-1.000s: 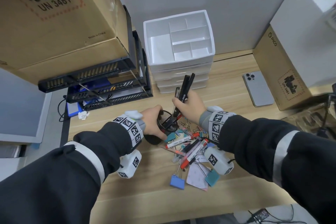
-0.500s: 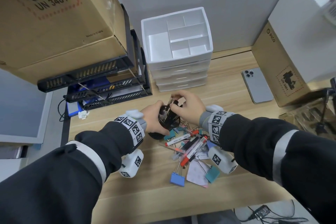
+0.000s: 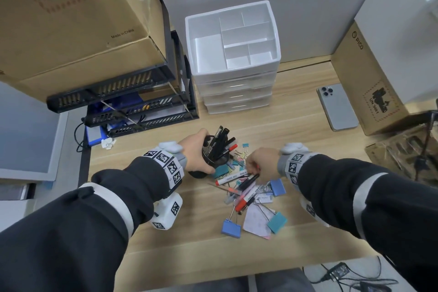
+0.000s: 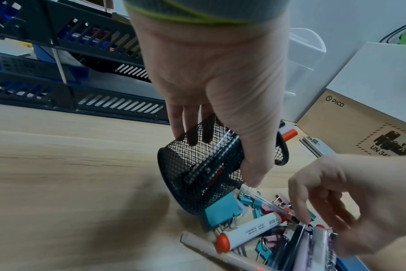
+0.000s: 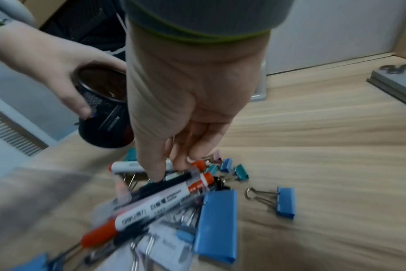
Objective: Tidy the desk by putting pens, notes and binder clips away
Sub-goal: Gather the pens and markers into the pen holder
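Observation:
My left hand (image 3: 198, 155) grips a black mesh pen cup (image 3: 213, 157), tilted to the right just above the desk, with several pens and a red-capped marker sticking out. In the left wrist view the fingers wrap the cup (image 4: 197, 174). My right hand (image 3: 252, 168) is down on the pile of pens and clips beside the cup. Its thumb and fingertips pinch the end of a black pen (image 5: 174, 181) that lies on the pile. White markers with red caps (image 3: 233, 176), blue (image 3: 231, 229) and teal (image 3: 277, 221) binder clips and paper notes (image 3: 256, 220) lie under and in front of it.
A white drawer organiser (image 3: 232, 73) with open top compartments stands behind the pile. Black stacked letter trays (image 3: 142, 111) under a cardboard box (image 3: 71, 19) are at the left. A phone (image 3: 337, 106) and a PICO box (image 3: 369, 83) lie at the right.
My right hand pushed the black pens it held into the cup, let go, and dropped right onto the pile. The left hand kept the cup and tilted it.

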Tool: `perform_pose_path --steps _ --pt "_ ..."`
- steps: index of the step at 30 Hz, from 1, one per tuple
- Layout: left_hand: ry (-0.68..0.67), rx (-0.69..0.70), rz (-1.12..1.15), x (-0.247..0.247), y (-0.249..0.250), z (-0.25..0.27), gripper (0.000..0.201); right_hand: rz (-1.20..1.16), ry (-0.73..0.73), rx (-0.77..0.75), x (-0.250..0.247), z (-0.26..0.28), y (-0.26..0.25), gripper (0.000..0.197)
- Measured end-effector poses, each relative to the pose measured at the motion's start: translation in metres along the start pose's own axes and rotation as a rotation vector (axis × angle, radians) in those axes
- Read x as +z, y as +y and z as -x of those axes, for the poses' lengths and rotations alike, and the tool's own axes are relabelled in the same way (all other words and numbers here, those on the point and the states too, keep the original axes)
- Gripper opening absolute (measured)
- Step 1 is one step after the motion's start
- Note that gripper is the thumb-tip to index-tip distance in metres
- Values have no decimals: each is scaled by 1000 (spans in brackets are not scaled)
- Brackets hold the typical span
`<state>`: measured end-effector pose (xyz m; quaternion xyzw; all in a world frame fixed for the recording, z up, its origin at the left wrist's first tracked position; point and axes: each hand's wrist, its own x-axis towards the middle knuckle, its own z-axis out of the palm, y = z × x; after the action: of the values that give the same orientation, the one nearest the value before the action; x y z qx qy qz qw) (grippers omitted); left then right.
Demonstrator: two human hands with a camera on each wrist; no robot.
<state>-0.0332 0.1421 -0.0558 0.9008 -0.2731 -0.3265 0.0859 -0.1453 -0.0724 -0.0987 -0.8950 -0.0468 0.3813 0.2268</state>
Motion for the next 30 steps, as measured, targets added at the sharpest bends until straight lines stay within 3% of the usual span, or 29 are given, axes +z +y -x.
perform_pose_path --steps 4,7,14,26,30 --pt "-2 -5 3 4 -6 0 88 326 -35 -125 20 -1 -14 42" --pt "-6 -1 12 5 -8 -1 87 443 -35 -189 32 -3 -23 43" --pt "-2 -3 34 5 -10 1 88 551 -70 -108 44 -12 -27 42" --pt "-13 -19 22 4 -21 8 89 649 -143 -4 42 -27 -28 7" --pt "-13 -14 20 3 -20 7 86 671 -194 36 36 -25 -29 9"
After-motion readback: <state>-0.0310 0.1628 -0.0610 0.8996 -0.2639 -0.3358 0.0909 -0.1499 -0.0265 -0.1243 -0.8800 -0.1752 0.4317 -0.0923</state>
